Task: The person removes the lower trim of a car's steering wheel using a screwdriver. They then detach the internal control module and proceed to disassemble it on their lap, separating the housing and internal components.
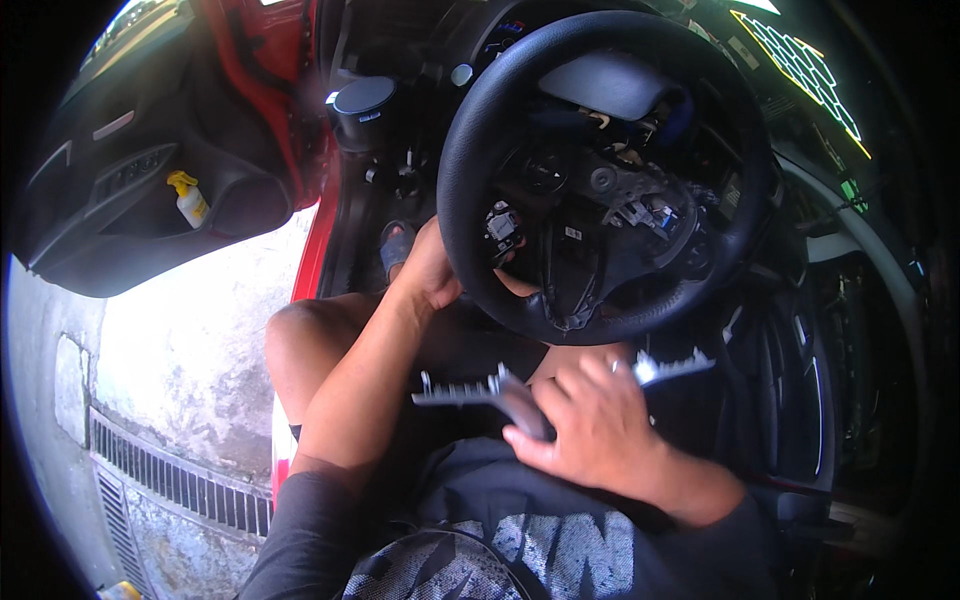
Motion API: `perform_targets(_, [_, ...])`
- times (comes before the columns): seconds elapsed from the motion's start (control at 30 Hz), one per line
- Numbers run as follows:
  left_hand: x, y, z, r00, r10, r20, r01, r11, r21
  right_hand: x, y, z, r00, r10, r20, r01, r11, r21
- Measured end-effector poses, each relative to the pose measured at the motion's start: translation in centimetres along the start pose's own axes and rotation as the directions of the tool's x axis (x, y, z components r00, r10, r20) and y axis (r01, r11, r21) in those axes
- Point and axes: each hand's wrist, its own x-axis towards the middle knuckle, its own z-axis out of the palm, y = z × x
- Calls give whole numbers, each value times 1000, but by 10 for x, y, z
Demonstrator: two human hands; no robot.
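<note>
My right hand [595, 425] is closed over the middle of a grey plastic trim piece [525, 405], held low in front of my shirt. Its two arms stick out on either side of the hand, with clip tabs along the upper edges. My left hand [438, 265] reaches behind the lower left rim of the steering wheel [463, 150]. A small grey and black electronic module [502, 228] shows through the wheel's opening, apparently in that hand's fingers, which the rim partly hides. The wheel's centre [615, 190] is bare, with metal brackets and connectors exposed.
At left the car door [85, 225] stands open, with a yellow-topped spray bottle [188, 200] in its pocket. A round dark-lidded cup-like object [365, 97] sits beside the dashboard. A drain grate [180, 475] crosses the ground outside. My legs are under the wheel.
</note>
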Motion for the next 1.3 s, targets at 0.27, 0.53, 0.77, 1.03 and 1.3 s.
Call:
perform_targets(0.27, [3, -11, -10, 998, -21, 57, 22, 1000, -16, -87, 43, 89, 790, 395, 469, -469, 882, 49])
perform_targets(0.53, [1, -8, -10, 999, -41, 23, 41, 999, -21, -100, 54, 93, 871, 352, 343, -429, 885, 181])
perform_targets(0.77, [9, -13, -14, 999, -29, 41, 28, 999, 25, -101, 70, 79, 828, 367, 423, -498, 828, 257])
perform_targets(1.03, [-1, -9, 5, 1000, 10, 23, -10, 1000, -26, 7, 65, 11, 875, 334, -350, -141, 868, 476])
perform_targets(1.3, [5, -17, -4, 998, 66, 2, -66, 998, -2, 121, 100, 45, 825, 267, -498, -145, 952, 269])
